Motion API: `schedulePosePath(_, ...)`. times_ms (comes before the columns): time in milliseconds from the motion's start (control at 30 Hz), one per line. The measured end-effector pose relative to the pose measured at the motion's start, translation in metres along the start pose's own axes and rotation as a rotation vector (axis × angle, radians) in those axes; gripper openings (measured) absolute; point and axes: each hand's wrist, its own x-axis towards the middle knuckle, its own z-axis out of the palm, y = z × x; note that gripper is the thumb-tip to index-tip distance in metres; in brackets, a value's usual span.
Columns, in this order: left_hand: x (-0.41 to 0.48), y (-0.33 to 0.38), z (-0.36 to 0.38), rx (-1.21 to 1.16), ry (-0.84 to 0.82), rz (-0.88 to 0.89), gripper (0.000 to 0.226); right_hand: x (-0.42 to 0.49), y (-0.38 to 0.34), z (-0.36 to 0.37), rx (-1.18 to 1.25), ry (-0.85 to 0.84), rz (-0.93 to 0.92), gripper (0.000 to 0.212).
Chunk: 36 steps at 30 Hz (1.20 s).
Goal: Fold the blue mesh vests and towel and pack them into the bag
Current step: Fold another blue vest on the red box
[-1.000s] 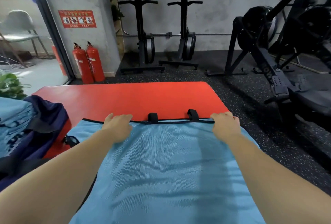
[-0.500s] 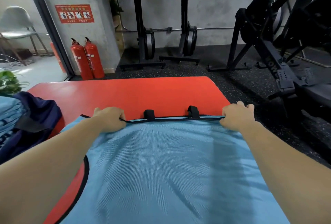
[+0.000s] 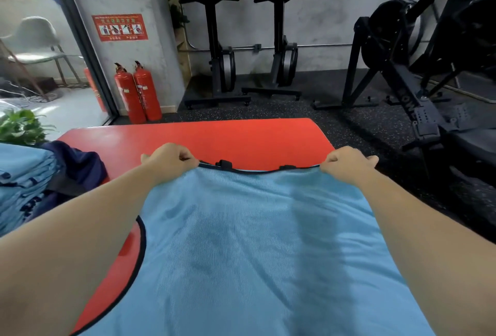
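A light blue mesh vest with black trim lies spread over the red mat, reaching down past the bottom of the view. My left hand pinches the far black-trimmed edge at its left corner. My right hand pinches the same edge at its right corner. That edge is lifted a little off the mat and sags between my fists. At the left, a dark navy bag lies open with folded blue vests stacked in it.
Two red fire extinguishers stand by the wall behind the mat. Black rowing machines stand upright at the back, and more gym equipment fills the right side. A green plant is at the far left.
Both hands closed on the vest's far edge and lifted it slightly. The vest's left side pulled in, baring more red mat there.
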Motion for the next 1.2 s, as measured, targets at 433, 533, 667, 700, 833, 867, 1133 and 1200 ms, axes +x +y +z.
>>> schedulePosePath(433,-0.214,-0.007,0.044,0.333,0.004,0.082,0.026,-0.188,0.061,0.016,-0.197,-0.002,0.008,0.024)
schedulePosePath(533,-0.228,-0.001,0.036,0.328,0.056,0.073,0.027,-0.204,0.067,0.004,-0.198,0.062,-0.023,0.024)
schedulePosePath(667,-0.249,0.014,0.002,0.304,0.103,0.135,0.027,-0.225,0.077,-0.026,-0.079,0.215,-0.067,0.032)
schedulePosePath(700,-0.256,0.016,-0.002,0.319,0.077,0.155,0.027,-0.232,0.081,-0.027,-0.060,0.242,-0.064,0.033)
schedulePosePath(833,-0.299,0.008,0.026,0.396,-0.216,0.122,0.031,-0.268,0.095,-0.003,-0.350,-0.057,-0.001,0.035)
schedulePosePath(867,-0.308,0.005,0.032,0.385,-0.253,0.097,0.032,-0.275,0.098,0.002,-0.372,-0.085,0.005,0.033)
schedulePosePath(1133,-0.325,0.012,0.008,0.473,-0.214,0.114,0.026,-0.303,0.095,-0.012,-0.478,0.069,-0.083,0.028)
schedulePosePath(1200,-0.334,0.013,0.010,0.545,-0.290,0.110,0.025,-0.316,0.095,-0.006,-0.501,-0.015,-0.107,0.022)
